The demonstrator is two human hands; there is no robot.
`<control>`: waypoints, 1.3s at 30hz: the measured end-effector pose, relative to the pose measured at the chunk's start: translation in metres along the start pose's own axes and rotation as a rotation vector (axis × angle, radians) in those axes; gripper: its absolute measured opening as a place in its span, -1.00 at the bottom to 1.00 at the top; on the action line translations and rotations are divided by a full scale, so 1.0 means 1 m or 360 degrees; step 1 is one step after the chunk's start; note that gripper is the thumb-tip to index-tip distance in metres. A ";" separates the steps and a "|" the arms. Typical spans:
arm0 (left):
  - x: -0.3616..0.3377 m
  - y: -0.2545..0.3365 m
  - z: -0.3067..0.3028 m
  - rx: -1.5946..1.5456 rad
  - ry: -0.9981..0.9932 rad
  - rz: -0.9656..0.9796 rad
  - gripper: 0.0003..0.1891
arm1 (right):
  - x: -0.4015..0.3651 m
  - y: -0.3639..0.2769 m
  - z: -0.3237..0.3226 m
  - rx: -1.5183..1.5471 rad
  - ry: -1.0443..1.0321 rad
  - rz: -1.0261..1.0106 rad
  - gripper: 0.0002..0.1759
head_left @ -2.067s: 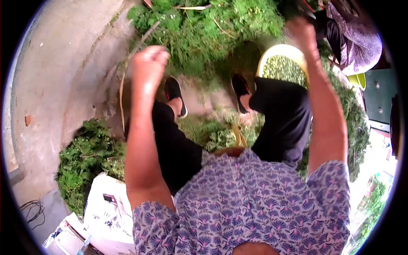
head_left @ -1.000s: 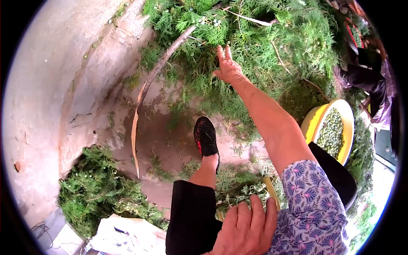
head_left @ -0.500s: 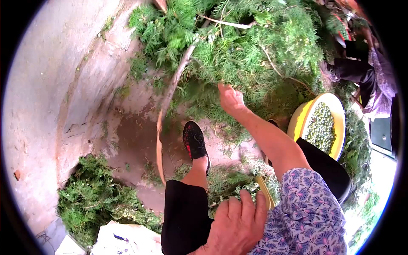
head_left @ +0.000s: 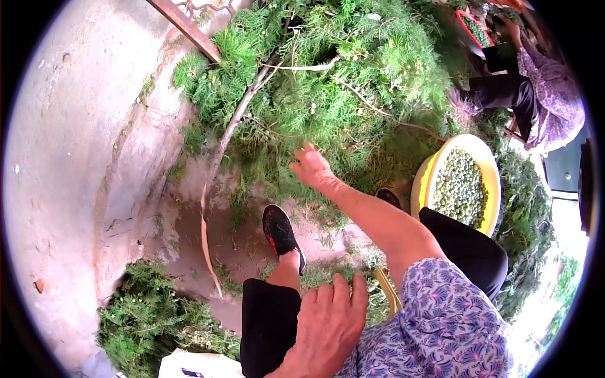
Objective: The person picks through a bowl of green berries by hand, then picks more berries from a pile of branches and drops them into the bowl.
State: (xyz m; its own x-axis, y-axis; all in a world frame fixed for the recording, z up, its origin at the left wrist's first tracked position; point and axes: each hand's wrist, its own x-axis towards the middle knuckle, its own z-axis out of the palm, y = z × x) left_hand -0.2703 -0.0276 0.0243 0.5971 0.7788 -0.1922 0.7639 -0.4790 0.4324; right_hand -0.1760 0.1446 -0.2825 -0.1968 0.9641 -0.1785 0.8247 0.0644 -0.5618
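Over the near edge of a large heap of green cypress-like branches [head_left: 353, 94], my right hand [head_left: 312, 167] reaches out with thumb and fingers apart. Nothing shows in its grip, though its fingertips overlap the foliage. My left hand [head_left: 331, 321] is low over my lap, back upward, fingers extended and holding nothing visible. Just beyond its fingers is a curved yellow piece [head_left: 387, 291] whose kind I cannot make out. Right of my right arm stands a yellow tub [head_left: 421, 183] filled with small pale-green cones or berries [head_left: 460, 189].
A long bare branch [head_left: 224, 142] runs down the heap's left side. My shoe [head_left: 282, 230] rests on the dirt floor. Another green pile [head_left: 157, 321] lies lower left by the pale wall [head_left: 75, 157]. A seated person [head_left: 548, 101] is at upper right near a red-rimmed container [head_left: 466, 25].
The view has shifted, showing more of the seated person and red-rimmed container. My right hand has moved left and down in view, its fingers spreading from a closed shape.
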 end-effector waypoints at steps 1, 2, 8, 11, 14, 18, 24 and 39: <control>0.000 0.000 0.000 -0.0001 -0.0002 0.0010 -0.60 | 0.013 0.006 -0.006 -0.0209 0.0004 0.0031 -0.50; 0.000 -0.001 -0.001 0.0018 -0.0001 -0.0012 -0.59 | 0.032 0.014 -0.015 -0.0417 0.0013 0.0059 -0.49; 0.009 0.001 -0.022 -0.0055 -0.0055 -0.0099 -0.59 | 0.176 0.141 -0.034 0.0933 0.0431 0.0104 -0.76; 0.014 -0.002 -0.019 -0.0065 -0.0104 -0.0090 -0.56 | 0.162 0.037 -0.122 0.2637 0.0861 0.0993 -0.80; 0.014 -0.005 -0.014 -0.0147 -0.0122 -0.0103 -0.56 | 0.167 0.042 -0.131 0.3218 0.0849 0.0663 -0.82; 0.019 -0.002 -0.019 -0.0091 -0.0034 -0.0050 -0.57 | 0.164 0.059 -0.144 0.2965 0.0830 0.0941 -0.76; 0.016 0.005 -0.017 -0.0081 -0.0227 -0.0130 -0.54 | 0.076 0.002 -0.150 0.2692 0.0748 0.1121 -0.71; 0.018 -0.001 -0.005 0.0005 0.0168 -0.0175 -0.58 | -0.075 -0.116 -0.003 0.1397 -0.0182 0.0222 -0.60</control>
State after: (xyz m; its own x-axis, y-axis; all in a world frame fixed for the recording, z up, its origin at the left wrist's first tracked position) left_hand -0.2610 -0.0110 0.0249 0.4807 0.8649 -0.1446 0.8242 -0.3893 0.4113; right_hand -0.2553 0.0653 -0.2015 -0.2153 0.9137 -0.3445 0.1516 -0.3173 -0.9361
